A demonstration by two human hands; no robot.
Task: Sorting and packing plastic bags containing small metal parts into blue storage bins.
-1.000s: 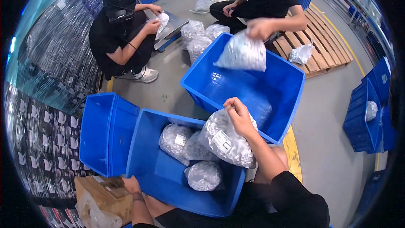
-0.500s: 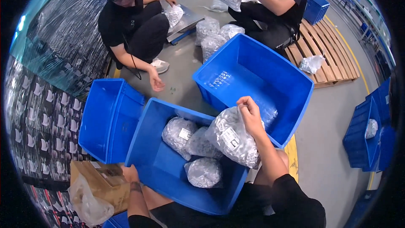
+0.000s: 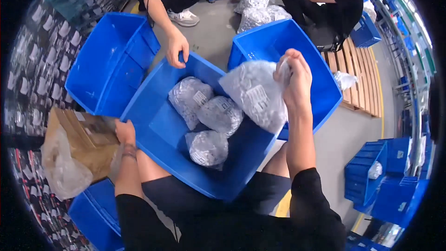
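Note:
My right hand (image 3: 297, 76) is closed on the gathered neck of a clear plastic bag (image 3: 254, 94) full of small pale pieces, with a white label on its side. The bag hangs over the right rim of the near blue bin (image 3: 153, 135). My left hand (image 3: 125, 131) grips that bin's left rim, fingers wrapped over the edge. Inside lie three similar bags: one at the back (image 3: 188, 97), one in the middle (image 3: 222, 115) and one nearer me (image 3: 207, 148). A co-worker's hand (image 3: 177, 49) is at the bin's far corner.
Another blue bin (image 3: 320, 83) stands just beyond on the right, and stacked blue bins (image 3: 100, 65) at the left. A cardboard box (image 3: 83, 135) sits by my left arm. Two people crouch ahead near more filled bags (image 3: 254, 16). A wooden pallet (image 3: 360, 83) lies at the right.
The view has shifted. My right hand has raised the bag slightly, still over the bin's right side. The co-worker's hand has come to the bin's far corner.

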